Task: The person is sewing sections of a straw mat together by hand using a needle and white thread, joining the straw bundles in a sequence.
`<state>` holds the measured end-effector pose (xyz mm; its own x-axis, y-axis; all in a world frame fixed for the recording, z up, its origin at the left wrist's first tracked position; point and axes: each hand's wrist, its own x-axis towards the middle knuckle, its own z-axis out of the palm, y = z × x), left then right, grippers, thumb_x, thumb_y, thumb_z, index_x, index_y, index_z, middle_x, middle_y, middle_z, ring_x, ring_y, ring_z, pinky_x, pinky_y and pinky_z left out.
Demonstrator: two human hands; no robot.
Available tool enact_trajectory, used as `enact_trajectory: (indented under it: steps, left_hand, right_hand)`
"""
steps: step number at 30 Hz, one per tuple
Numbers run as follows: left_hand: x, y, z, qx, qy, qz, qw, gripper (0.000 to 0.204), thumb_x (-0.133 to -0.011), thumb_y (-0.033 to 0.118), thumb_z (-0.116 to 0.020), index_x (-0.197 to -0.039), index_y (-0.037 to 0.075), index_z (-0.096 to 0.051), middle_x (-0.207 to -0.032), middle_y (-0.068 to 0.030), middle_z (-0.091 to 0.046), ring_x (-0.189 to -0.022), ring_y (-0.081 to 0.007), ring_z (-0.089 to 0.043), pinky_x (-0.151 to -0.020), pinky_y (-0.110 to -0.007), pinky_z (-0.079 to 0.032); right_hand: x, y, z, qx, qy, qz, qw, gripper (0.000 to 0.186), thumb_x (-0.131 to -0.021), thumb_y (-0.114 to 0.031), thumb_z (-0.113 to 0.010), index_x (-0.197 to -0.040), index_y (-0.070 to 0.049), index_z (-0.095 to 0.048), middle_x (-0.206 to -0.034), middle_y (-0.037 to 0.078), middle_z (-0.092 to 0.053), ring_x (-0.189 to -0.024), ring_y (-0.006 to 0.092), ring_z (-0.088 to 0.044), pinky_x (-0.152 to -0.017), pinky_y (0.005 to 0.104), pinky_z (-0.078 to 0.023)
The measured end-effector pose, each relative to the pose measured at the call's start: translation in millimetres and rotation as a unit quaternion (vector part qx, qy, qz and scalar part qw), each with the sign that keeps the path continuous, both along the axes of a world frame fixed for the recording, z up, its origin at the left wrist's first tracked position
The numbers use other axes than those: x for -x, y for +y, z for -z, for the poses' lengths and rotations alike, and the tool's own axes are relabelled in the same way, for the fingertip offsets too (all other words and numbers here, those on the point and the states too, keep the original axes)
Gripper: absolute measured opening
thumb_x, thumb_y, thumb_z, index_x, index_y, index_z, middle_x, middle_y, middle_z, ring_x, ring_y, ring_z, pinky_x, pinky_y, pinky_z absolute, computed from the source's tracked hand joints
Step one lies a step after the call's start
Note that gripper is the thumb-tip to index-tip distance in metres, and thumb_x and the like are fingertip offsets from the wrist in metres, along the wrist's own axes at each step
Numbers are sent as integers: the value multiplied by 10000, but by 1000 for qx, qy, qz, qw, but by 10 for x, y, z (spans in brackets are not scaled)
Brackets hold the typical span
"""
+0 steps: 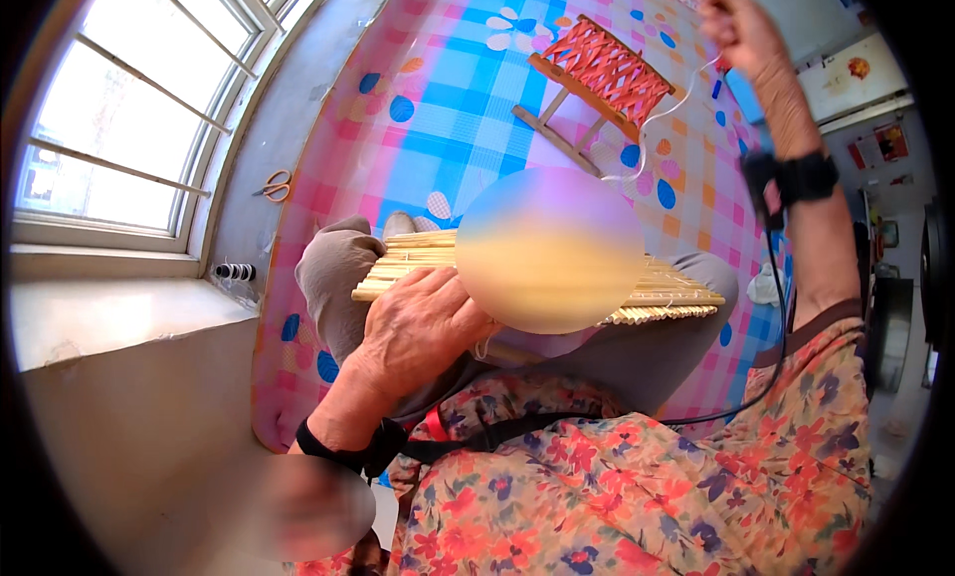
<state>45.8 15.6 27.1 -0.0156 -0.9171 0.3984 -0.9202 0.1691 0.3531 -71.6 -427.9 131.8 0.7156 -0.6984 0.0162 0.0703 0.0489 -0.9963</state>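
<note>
Across my lap lies a mat of pale straw-coloured sticks (668,283), tied in rows with thin thread. A round blurred patch hides the middle of it. My left hand (423,312) is closed on the mat's near edge, left of that patch, its fingertips partly hidden. My right hand (738,27) is raised far up at the right, fingers drawn together. A thin white cord (649,128) runs from near this hand in a slack curve down toward the mat; its lower end is lost by the blurred patch. The fingers appear pinched on the cord.
A small wooden folding stool (597,84) with a red woven seat lies ahead on the checked, flowered sheet (438,98). Scissors (275,186) and a dark-and-white coiled item (235,272) rest on the ledge below the barred window (119,108). A black cable (731,415) hangs from my right wrist strap.
</note>
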Motion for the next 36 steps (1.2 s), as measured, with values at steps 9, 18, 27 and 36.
enact_trajectory:
  steps: [9,18,27,36]
  left_hand:
    - [-92,2,153,38,-23,24,999,339,-719,248,-771,-967,83,-609,-934,-47,-651,-909,-233,-647,-856,-396,-493]
    - [90,366,12,167,-38,-86,982,301,-773,175,-756,-985,35,-594,-960,-85,-649,-932,-247,-638,-918,-433,-475]
    - [537,553,540,-88,519,-192,828,392,-851,133,-731,-1185,-13,-588,-983,-101,-646,-839,-193,-629,-779,-323,-515]
    - [526,178,605,-56,754,-129,642,211,-946,169,-635,-997,-31,-674,-753,-24,-616,-693,-78,-560,-639,-239,-458]
  right_hand:
    - [-145,1994,1158,243,88,-484,836,209,-880,-120,-668,-1076,-49,-660,-999,15,-668,-931,117,-618,-834,289,-520]
    - [-171,2270,1047,156,276,-507,801,221,-863,-147,-685,-1066,-62,-697,-919,55,-702,-847,133,-639,-762,296,-516]
    - [-122,2338,1125,173,234,-454,842,139,-906,-124,-628,-934,12,-631,-819,81,-665,-750,137,-659,-632,283,-555]
    - [-134,2285,998,54,258,-406,875,160,-973,-116,-544,-982,42,-561,-909,113,-649,-843,198,-712,-653,282,-605]
